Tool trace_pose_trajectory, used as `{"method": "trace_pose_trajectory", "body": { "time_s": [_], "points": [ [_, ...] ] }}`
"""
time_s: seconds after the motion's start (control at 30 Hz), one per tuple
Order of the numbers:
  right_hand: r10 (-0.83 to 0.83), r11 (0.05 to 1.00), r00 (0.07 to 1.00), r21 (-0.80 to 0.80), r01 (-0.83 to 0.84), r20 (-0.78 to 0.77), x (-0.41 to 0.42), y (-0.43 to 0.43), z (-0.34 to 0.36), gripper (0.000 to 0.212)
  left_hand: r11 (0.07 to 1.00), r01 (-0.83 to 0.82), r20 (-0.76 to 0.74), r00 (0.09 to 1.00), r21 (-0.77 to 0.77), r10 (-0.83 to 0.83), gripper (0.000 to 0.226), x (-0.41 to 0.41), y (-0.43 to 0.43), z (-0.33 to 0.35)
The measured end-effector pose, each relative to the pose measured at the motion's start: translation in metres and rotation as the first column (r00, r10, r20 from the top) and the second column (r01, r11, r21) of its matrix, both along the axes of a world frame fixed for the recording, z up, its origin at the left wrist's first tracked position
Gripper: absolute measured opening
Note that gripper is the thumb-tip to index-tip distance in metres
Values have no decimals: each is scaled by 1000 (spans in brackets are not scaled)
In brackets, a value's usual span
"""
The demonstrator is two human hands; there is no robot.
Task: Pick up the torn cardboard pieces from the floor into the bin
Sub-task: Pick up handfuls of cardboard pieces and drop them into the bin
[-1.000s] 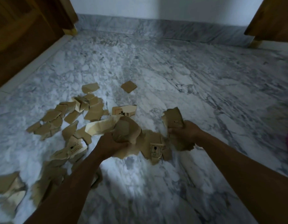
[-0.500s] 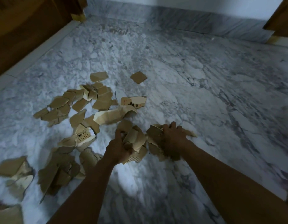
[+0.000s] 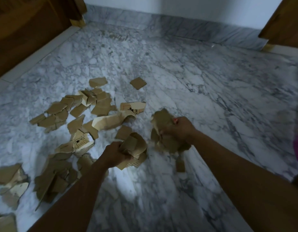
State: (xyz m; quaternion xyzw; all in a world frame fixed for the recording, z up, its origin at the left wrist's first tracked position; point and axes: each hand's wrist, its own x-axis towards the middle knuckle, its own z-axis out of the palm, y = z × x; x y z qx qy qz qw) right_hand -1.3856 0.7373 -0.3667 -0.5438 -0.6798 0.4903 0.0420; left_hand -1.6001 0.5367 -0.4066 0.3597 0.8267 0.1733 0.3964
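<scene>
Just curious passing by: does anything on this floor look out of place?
Yes. Torn cardboard pieces litter the marble floor, mostly left of the hands. The left hand and right hand each grip a bunch; a blurred scrap under the right may be slipping.

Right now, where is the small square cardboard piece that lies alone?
Head view, centre: the square piece lies flat on the marble floor, just beyond the printed scrap, apart from the pile on its left.

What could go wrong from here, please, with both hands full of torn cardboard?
1. The right hand grips an overfull bunch; one loose piece sits below it, so more may drop while carried.
2. Many scattered pieces lie on the marble floor at the left; a step there could slip or spread them.
</scene>
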Motion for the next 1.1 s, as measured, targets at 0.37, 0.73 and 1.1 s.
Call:
{"method": "trace_pose_trajectory", "body": {
  "time_s": [0.37, 0.73, 1.1],
  "points": [
    [-203, 951, 978, 228, 210, -51, 53, 39, 27, 30, 833, 546, 106, 837, -84, -537, 25, 77, 55, 34],
    [33, 725, 967, 660, -198, 254, 88, 44, -18, 40, 646, 744, -256, 599, -173, -759, 68, 171, 81, -7],
    [-121, 869, 976, 494, 17, 179, 134, 34, -51, 14, 718, 678, -109, 710, -158, -695, 41, 165, 81, 2]
  ]
}}
